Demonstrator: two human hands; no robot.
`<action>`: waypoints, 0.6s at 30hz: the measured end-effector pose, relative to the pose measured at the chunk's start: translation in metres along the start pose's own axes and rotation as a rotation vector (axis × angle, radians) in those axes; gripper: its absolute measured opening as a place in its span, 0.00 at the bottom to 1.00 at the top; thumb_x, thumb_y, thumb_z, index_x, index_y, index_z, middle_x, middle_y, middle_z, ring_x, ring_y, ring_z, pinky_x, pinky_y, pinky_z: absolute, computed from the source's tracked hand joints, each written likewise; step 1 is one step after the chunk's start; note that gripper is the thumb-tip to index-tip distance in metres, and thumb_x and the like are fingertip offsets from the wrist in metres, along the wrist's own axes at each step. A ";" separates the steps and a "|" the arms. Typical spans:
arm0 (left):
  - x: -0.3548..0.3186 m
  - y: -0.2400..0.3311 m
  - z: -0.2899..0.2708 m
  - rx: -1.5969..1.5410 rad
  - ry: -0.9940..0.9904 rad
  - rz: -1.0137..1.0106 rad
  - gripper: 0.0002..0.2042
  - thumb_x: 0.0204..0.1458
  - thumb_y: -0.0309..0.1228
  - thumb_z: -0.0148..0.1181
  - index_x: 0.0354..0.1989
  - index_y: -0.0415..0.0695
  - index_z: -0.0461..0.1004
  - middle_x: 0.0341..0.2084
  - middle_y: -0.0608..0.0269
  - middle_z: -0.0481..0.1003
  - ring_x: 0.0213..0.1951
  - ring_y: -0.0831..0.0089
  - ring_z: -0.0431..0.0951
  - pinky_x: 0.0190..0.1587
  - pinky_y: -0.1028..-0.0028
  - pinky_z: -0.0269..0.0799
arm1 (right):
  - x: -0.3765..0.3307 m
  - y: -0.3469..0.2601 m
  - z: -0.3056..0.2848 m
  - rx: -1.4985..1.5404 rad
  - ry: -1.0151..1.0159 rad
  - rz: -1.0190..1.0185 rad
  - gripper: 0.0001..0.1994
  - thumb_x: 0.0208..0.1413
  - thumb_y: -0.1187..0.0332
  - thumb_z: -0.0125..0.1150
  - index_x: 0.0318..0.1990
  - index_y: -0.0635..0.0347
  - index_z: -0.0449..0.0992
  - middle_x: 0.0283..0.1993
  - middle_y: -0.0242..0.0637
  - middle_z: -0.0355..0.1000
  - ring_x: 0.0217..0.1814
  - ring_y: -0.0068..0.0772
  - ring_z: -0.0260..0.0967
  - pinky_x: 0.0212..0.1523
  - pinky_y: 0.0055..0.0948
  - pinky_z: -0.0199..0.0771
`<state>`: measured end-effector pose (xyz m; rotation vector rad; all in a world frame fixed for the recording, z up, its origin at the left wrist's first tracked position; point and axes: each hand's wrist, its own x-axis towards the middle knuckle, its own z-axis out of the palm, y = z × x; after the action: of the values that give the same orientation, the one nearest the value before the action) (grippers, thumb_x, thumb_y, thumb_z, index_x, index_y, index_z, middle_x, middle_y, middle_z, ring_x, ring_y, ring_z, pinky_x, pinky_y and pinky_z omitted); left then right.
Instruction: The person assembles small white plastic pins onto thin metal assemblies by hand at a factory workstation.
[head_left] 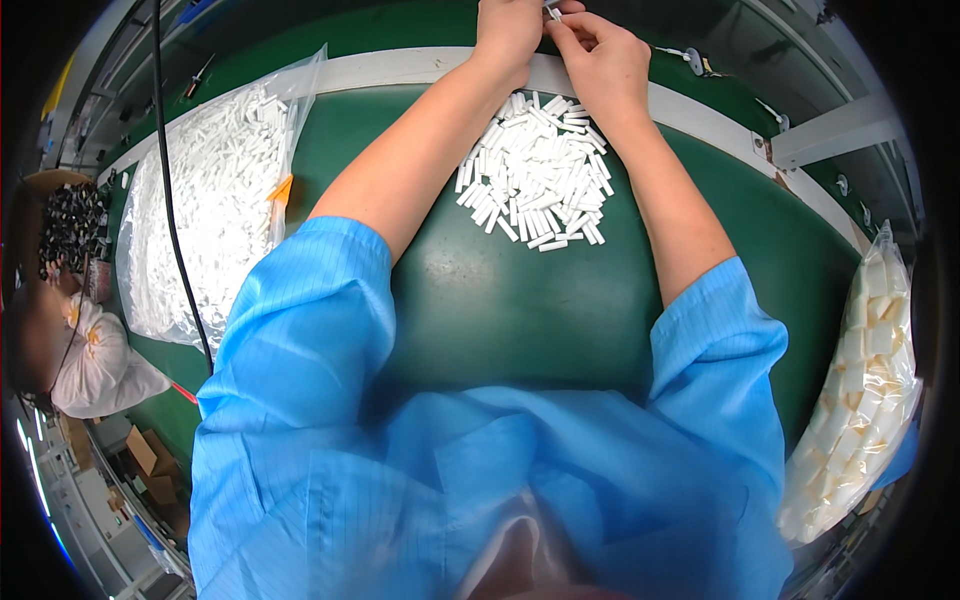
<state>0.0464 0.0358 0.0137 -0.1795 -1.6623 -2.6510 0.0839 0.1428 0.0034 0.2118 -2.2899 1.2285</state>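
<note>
At the far edge of the green table, my left hand (510,32) and my right hand (606,65) meet, both with fingers closed. Between the fingertips is a small white piece (554,13), pinched by my right thumb and fingers. What my left fingers grip is mostly hidden, with the top of the view cutting close to it. Just below my hands lies a loose pile of short white tubes (540,170) on the green tabletop (520,310).
A clear bag (215,200) full of white pieces lies left, a black cable (165,180) crossing it. Beyond the pale rail (390,68), small parts with white stems (692,60) sit on a green strip. A bag of cream blocks (855,390) is right; another person (40,340) is left.
</note>
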 end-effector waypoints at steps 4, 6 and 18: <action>-0.002 0.001 0.003 -0.006 0.025 -0.027 0.10 0.60 0.32 0.43 0.36 0.38 0.69 0.29 0.56 0.76 0.30 0.68 0.76 0.35 0.71 0.74 | 0.001 0.003 0.000 -0.129 0.041 -0.202 0.10 0.49 0.63 0.63 0.34 0.59 0.80 0.24 0.38 0.75 0.24 0.31 0.73 0.30 0.26 0.72; -0.002 0.000 0.001 -0.022 0.001 -0.012 0.10 0.60 0.32 0.43 0.36 0.38 0.69 0.28 0.56 0.75 0.31 0.67 0.76 0.34 0.70 0.74 | 0.001 0.000 -0.001 -0.143 0.035 -0.224 0.10 0.49 0.63 0.63 0.34 0.58 0.80 0.24 0.38 0.75 0.24 0.34 0.74 0.30 0.27 0.72; -0.004 0.003 0.004 -0.195 0.091 -0.129 0.10 0.61 0.33 0.45 0.35 0.40 0.70 0.30 0.57 0.76 0.31 0.69 0.76 0.33 0.72 0.73 | 0.000 -0.017 -0.010 -0.092 0.069 -0.143 0.10 0.49 0.62 0.63 0.33 0.58 0.80 0.26 0.38 0.77 0.28 0.33 0.75 0.33 0.26 0.73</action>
<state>0.0512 0.0373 0.0176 0.0489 -1.4358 -2.8668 0.0938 0.1414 0.0206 0.2904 -2.2247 1.0411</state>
